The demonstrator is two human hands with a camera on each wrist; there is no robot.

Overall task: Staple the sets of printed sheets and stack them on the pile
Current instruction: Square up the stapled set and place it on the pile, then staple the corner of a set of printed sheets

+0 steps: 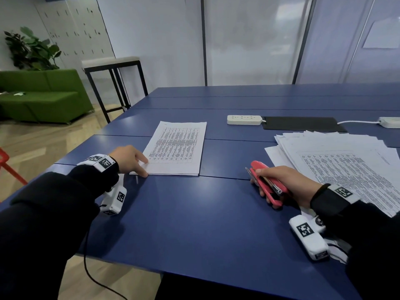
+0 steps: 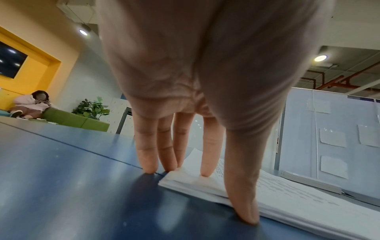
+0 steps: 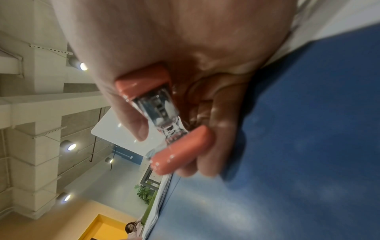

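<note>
On the blue desk [image 1: 194, 213], toward its left side, lies a squared-up set of printed sheets [image 1: 176, 148], text side up. The left hand [image 1: 127, 159] rests at the set's near left corner with its fingers [image 2: 207, 146] straight and spread: in the left wrist view the forefinger presses down on the top sheet, the thumb touches the desk right at the near edge of the set [image 2: 267, 194], and the other fingertips stand on the desk just beside the corner. Well apart to the right, the right hand [image 1: 279, 182] grips a red stapler [image 1: 268, 182], its fingers curled round the body and the thumb along the top; the stapler's nose points left toward the set, and the hand rests low on the desk. Just beyond that hand a loose, fanned pile of printed sheets [image 1: 346, 165] covers the right side of the desk. Farther back lie a white power strip [image 1: 244, 120] and a dark mat [image 1: 303, 124].
</note>
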